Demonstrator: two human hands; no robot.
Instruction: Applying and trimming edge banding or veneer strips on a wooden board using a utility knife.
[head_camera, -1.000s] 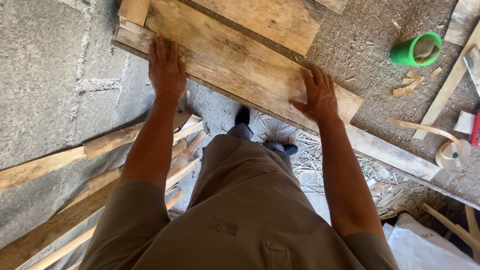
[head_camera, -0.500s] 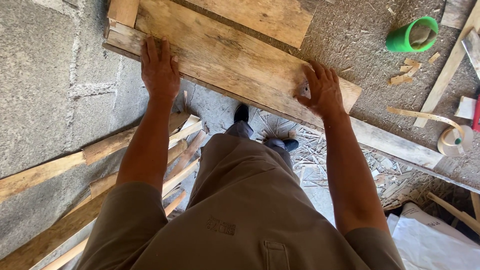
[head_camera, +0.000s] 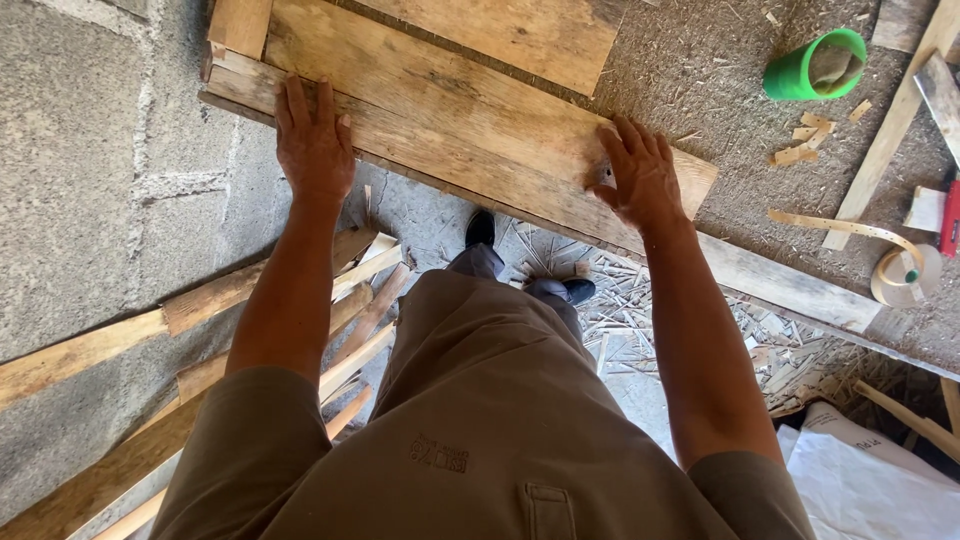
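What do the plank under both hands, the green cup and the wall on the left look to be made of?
Plank: rough, unfinished wood, with visible grain, knots and weathered edges; left hand and right hand lie flat on it. Green cup: probably plastic, judging by its smooth, even colour. Wall: likely concrete block, grey and grainy with mortar joints.

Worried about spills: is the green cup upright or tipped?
Tipped: the green cup lies on its side on the workbench, mouth facing right.
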